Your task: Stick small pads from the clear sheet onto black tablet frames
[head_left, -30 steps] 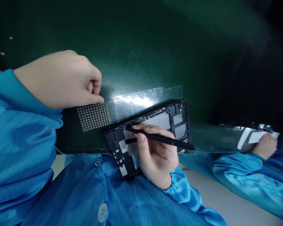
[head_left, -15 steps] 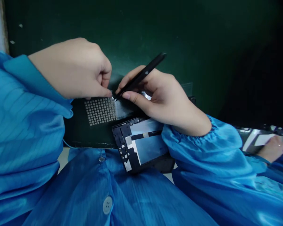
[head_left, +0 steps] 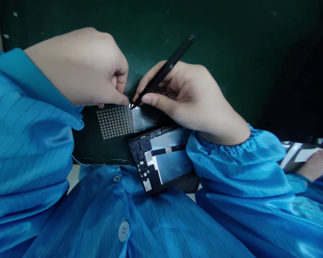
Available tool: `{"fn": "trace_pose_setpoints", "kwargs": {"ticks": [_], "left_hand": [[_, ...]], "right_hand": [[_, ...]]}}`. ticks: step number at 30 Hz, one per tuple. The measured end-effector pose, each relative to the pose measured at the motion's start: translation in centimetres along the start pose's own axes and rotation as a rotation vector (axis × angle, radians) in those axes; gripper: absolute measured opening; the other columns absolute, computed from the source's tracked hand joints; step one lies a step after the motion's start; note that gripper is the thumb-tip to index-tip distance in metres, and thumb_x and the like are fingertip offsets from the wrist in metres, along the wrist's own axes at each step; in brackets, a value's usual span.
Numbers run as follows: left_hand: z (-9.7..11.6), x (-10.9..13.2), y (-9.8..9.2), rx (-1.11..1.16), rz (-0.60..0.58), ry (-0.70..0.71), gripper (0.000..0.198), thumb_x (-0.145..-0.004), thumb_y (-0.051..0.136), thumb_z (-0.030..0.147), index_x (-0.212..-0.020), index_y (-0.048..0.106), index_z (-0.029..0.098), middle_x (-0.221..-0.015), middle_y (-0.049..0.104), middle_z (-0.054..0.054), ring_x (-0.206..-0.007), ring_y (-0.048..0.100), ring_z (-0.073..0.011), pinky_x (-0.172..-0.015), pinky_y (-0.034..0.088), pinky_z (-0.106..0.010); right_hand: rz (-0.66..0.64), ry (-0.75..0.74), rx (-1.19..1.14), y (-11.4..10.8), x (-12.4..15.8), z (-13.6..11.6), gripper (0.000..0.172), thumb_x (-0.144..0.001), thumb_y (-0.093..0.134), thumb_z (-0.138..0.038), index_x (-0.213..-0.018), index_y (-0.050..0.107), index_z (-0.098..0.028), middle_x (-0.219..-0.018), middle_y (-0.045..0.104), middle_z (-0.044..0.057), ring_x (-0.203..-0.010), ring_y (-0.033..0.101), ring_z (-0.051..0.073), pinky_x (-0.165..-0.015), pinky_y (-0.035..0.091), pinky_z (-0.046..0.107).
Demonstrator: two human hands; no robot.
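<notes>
My left hand (head_left: pixel 91 70) is closed, its thumb and finger pinching the top edge of a clear sheet. Rows of small square grey pads (head_left: pixel 115 122) cover the left part of this sheet, and its bare clear film (head_left: pixel 144 118) lies to the right. In my right hand (head_left: pixel 188 95) is a pair of slim black tweezers (head_left: pixel 164 70), slanting down to the left. Their tips meet the sheet's upper edge beside my left thumb. Below the sheet rests an opened phone body (head_left: pixel 161 159) with a silvery inner plate, partly covered by my right sleeve.
The dark green table mat (head_left: pixel 150 21) stretches away in front of me. Small white scraps (head_left: pixel 15 14) lie at its far left. At the right edge, another person's hand (head_left: pixel 316 165) is beside a white piece.
The view has shifted slightly, so most of the scene sits a little higher. Both hands keep their places at the sheet's edge, and the tweezers stand a bit steeper.
</notes>
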State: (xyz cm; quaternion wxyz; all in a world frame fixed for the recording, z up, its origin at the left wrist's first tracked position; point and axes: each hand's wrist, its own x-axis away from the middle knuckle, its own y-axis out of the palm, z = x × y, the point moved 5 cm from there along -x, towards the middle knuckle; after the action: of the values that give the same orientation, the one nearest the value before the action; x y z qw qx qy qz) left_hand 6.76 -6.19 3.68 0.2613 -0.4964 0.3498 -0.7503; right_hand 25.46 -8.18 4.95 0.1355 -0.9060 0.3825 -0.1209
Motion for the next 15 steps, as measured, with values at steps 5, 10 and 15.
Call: {"fn": "trace_pose_setpoints", "kwargs": {"ticks": [5,10,15], "left_hand": [[-1.0,-0.3,0.3,-0.035,-0.022,-0.05,0.051,-0.086,0.072,0.067,-0.098,0.082,0.018,-0.073,0.064,0.009,-0.102,0.081,-0.0227,-0.121,0.059,-0.053],[-1.8,-0.8,1.0,-0.069,-0.027,-0.042,0.073,-0.079,0.061,0.085,-0.1,0.078,0.017,-0.078,0.062,0.011,-0.106,0.081,-0.0241,-0.12,0.058,-0.053],[-2.6,-0.9,1.3,-0.015,0.0,-0.017,0.084,-0.072,0.056,0.093,-0.102,0.077,0.017,-0.076,0.058,0.01,-0.102,0.081,-0.0244,-0.115,0.058,-0.055]], "right_hand": [[0.66,0.026,-0.196,1.6,8.3,-0.8,0.015,-0.102,0.079,-0.017,-0.112,0.081,-0.027,-0.101,0.081,0.0,-0.092,0.081,0.016,-0.085,0.071,0.033],[0.958,0.013,-0.06,5.9,13.9,0.1,0.023,-0.105,0.074,-0.019,-0.125,0.076,-0.03,-0.107,0.08,0.003,-0.102,0.083,0.02,-0.093,0.074,0.042],[0.945,-0.034,0.006,6.3,13.5,1.1,0.03,-0.104,0.072,-0.012,-0.129,0.074,-0.029,-0.114,0.079,0.004,-0.11,0.083,0.02,-0.098,0.074,0.042]]}}
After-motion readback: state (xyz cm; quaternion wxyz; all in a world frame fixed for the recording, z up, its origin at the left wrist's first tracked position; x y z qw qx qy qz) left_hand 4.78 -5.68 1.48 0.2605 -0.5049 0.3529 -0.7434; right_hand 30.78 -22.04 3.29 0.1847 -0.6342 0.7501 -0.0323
